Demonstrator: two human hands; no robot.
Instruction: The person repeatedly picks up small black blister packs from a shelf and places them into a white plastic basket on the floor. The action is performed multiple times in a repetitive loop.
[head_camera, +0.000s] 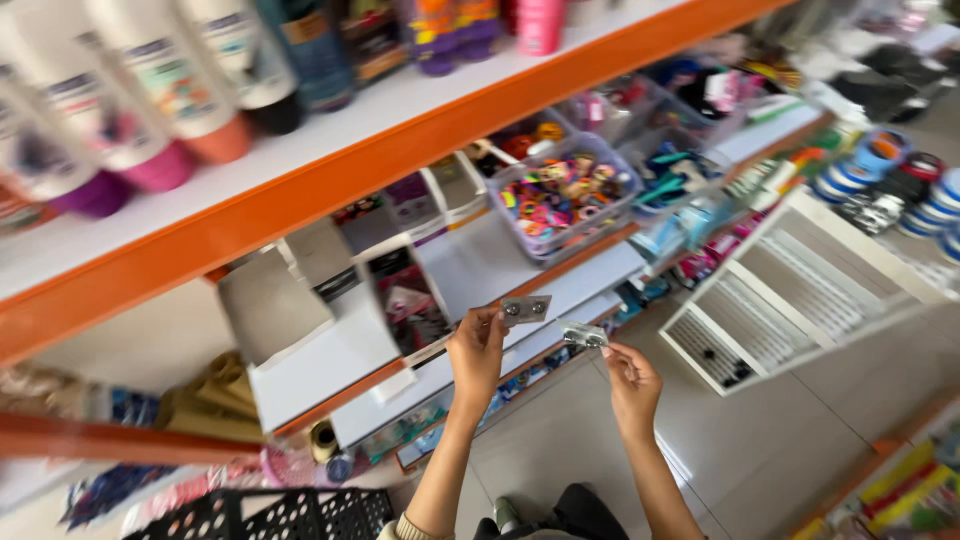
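The orange-edged shelf (330, 180) carries bottles (165, 95) with white bodies and coloured caps along its top level. Below it sit white cardboard boxes (300, 330) and one clear tub (565, 195) of mixed coloured hair ties. The left hand (478, 350) pinches one small silver packet (525, 309) at its edge, long axis roughly level (tilted slightly up to the right). The right hand (632, 378) pinches a second clear packet (584, 336), also lying roughly level, just beside the first.
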